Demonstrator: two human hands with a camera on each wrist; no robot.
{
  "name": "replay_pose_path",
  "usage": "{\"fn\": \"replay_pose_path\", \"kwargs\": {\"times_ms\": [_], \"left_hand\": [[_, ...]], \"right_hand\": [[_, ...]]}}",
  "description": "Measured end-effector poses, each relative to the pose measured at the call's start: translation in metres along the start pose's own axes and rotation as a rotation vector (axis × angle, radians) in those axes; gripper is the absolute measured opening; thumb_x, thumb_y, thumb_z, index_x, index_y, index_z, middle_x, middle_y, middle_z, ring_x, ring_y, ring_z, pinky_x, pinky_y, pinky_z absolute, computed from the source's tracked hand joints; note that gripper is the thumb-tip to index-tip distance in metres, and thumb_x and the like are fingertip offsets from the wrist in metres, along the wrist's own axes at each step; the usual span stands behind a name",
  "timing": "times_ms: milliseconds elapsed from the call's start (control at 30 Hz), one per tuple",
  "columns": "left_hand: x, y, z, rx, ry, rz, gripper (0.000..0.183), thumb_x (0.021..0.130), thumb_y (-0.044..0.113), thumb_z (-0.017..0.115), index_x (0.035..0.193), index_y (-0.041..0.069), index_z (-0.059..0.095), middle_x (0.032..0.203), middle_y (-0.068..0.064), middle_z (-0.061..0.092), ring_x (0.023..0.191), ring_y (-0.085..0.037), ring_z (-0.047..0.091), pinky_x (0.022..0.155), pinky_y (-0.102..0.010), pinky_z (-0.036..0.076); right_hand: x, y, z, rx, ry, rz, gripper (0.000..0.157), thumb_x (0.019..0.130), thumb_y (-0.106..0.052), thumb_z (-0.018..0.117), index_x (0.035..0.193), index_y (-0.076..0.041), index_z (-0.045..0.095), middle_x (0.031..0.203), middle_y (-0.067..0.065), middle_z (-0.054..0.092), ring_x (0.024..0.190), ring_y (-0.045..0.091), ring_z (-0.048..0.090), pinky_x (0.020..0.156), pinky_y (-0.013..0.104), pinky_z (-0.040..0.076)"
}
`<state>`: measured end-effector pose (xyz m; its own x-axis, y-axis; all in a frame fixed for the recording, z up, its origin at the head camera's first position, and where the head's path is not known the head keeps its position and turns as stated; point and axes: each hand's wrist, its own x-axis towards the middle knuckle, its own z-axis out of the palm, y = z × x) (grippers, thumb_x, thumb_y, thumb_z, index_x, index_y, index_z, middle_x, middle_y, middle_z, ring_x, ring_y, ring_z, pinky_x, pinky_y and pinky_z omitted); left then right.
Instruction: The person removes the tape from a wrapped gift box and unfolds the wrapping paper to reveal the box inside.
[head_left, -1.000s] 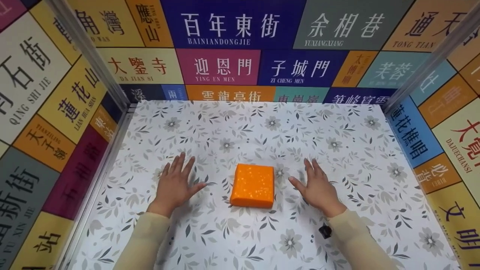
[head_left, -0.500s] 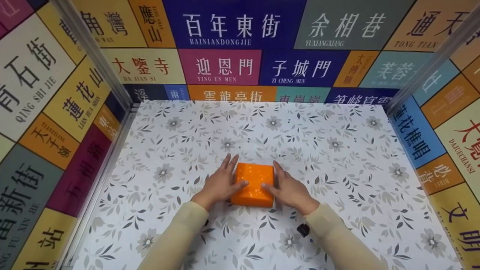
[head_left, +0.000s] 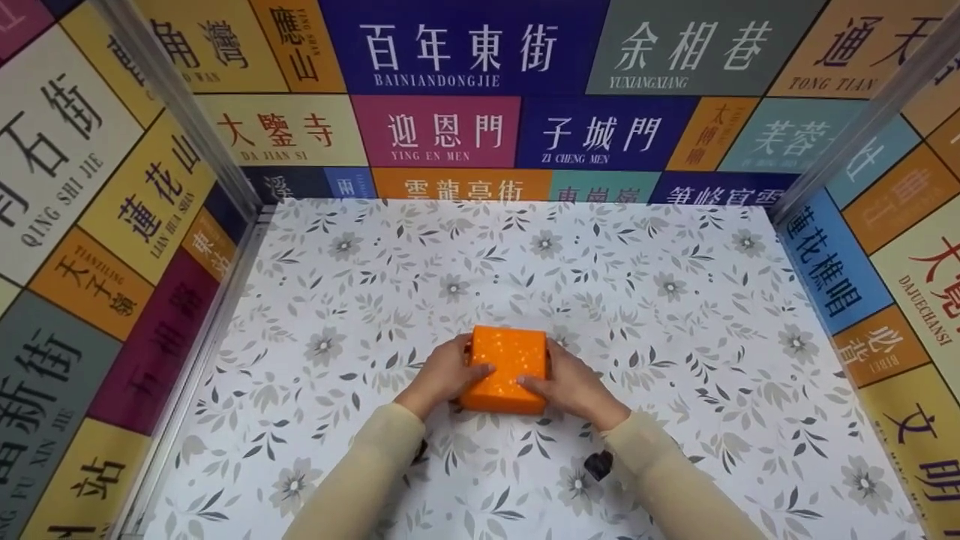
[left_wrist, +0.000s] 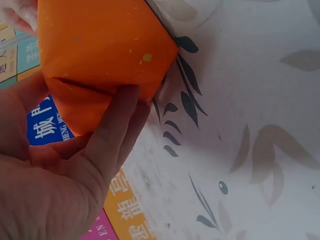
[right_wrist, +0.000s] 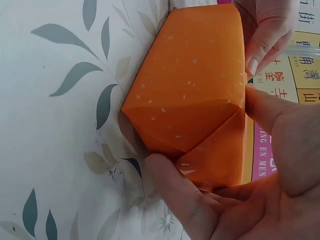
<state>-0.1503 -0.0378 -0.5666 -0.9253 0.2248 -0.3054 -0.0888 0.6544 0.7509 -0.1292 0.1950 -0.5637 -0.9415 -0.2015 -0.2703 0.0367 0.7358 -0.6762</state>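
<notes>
A small parcel wrapped in gold-flecked orange paper (head_left: pixel 510 351) sits between both hands on the flower-patterned table. From its left side my left hand (head_left: pixel 442 375) grips it, thumb on top, fingers down along the folded end. My right hand (head_left: pixel 577 384) holds the opposite side the same way, its thumb on the top face. In the left wrist view, the parcel's folded paper end (left_wrist: pixel 82 107) shows against the left fingers (left_wrist: pixel 112 125). The right wrist view shows the triangular end flap (right_wrist: pixel 215 155) by the right fingers (right_wrist: pixel 172 187).
The white table (head_left: pixel 420 247) carries a grey leaf and flower print. Colourful panels with Chinese lettering (head_left: pixel 442 131) stand behind it and along both sides, with metal corner posts (head_left: pixel 187 112). A small black object (head_left: pixel 598 465) is at the right sleeve (head_left: pixel 667 457).
Both hands, at first spread apart on either side, have moved inward to the parcel. Their fingers have closed along its sides, with thumbs on top. The parcel has stayed in about the same place.
</notes>
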Motion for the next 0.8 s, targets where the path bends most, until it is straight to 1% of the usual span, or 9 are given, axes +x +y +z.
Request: {"fn": "replay_pose_path", "kwargs": {"times_ms": [133, 233, 367, 467, 533, 667, 800], "left_hand": [[0.002, -0.002, -0.002, -0.074, -0.005, -0.006, 0.066, 0.089, 0.035, 0.075, 0.144, 0.006, 0.052, 0.133, -0.008, 0.061, 0.114, -0.019, 0.058, 0.104, -0.039, 0.042], [0.002, -0.002, -0.001, -0.101, -0.010, -0.013, 0.065, 0.089, 0.034, 0.076, 0.144, 0.008, 0.053, 0.130, -0.005, 0.063, 0.108, -0.015, 0.060, 0.102, -0.037, 0.044], [-0.002, 0.002, -0.001, -0.101, -0.007, -0.020, 0.065, 0.090, 0.033, 0.074, 0.145, 0.008, 0.051, 0.129, -0.005, 0.063, 0.102, -0.014, 0.060, 0.099, -0.035, 0.046], [-0.005, 0.005, -0.001, -0.087, 0.010, -0.003, 0.066, 0.090, 0.031, 0.074, 0.145, 0.006, 0.049, 0.130, -0.007, 0.061, 0.103, -0.015, 0.059, 0.100, -0.035, 0.046], [-0.007, 0.006, 0.000, -0.082, 0.027, 0.004, 0.067, 0.090, 0.029, 0.074, 0.146, 0.004, 0.047, 0.132, -0.009, 0.059, 0.106, -0.017, 0.059, 0.101, -0.036, 0.045], [-0.011, 0.005, 0.002, -0.067, 0.073, 0.024, 0.071, 0.087, 0.027, 0.076, 0.145, 0.004, 0.044, 0.138, -0.013, 0.055, 0.116, -0.022, 0.056, 0.105, -0.039, 0.042], [-0.013, 0.004, 0.001, -0.087, 0.102, 0.050, 0.067, 0.086, 0.025, 0.077, 0.141, 0.008, 0.042, 0.137, -0.015, 0.055, 0.111, -0.023, 0.057, 0.101, -0.040, 0.045]], "right_hand": [[-0.002, -0.001, 0.001, 0.032, 0.010, 0.005, 0.089, 0.087, -0.044, 0.075, 0.154, -0.006, 0.031, 0.142, 0.013, 0.052, 0.119, 0.025, 0.055, 0.105, 0.045, 0.040], [-0.004, -0.001, 0.002, 0.039, 0.016, 0.015, 0.090, 0.087, -0.044, 0.074, 0.155, -0.006, 0.029, 0.142, 0.014, 0.052, 0.119, 0.026, 0.055, 0.106, 0.046, 0.040], [-0.005, -0.002, 0.004, 0.028, 0.024, 0.044, 0.093, 0.087, -0.049, 0.073, 0.157, -0.010, 0.026, 0.145, 0.013, 0.050, 0.119, 0.025, 0.054, 0.105, 0.046, 0.040], [-0.007, -0.003, 0.006, 0.017, 0.045, 0.048, 0.096, 0.086, -0.052, 0.073, 0.158, -0.011, 0.025, 0.146, 0.014, 0.048, 0.118, 0.025, 0.054, 0.104, 0.046, 0.041], [-0.009, -0.003, 0.008, 0.018, 0.068, 0.036, 0.098, 0.085, -0.050, 0.075, 0.158, -0.009, 0.024, 0.147, 0.015, 0.048, 0.119, 0.026, 0.054, 0.104, 0.046, 0.041], [-0.013, -0.001, 0.012, 0.026, 0.127, -0.027, 0.100, 0.084, -0.046, 0.077, 0.157, -0.003, 0.023, 0.148, 0.020, 0.046, 0.122, 0.029, 0.054, 0.104, 0.046, 0.042], [-0.015, 0.001, 0.015, 0.032, 0.182, -0.088, 0.101, 0.082, -0.044, 0.079, 0.157, -0.003, 0.024, 0.150, 0.020, 0.043, 0.126, 0.031, 0.052, 0.105, 0.047, 0.041]]}}
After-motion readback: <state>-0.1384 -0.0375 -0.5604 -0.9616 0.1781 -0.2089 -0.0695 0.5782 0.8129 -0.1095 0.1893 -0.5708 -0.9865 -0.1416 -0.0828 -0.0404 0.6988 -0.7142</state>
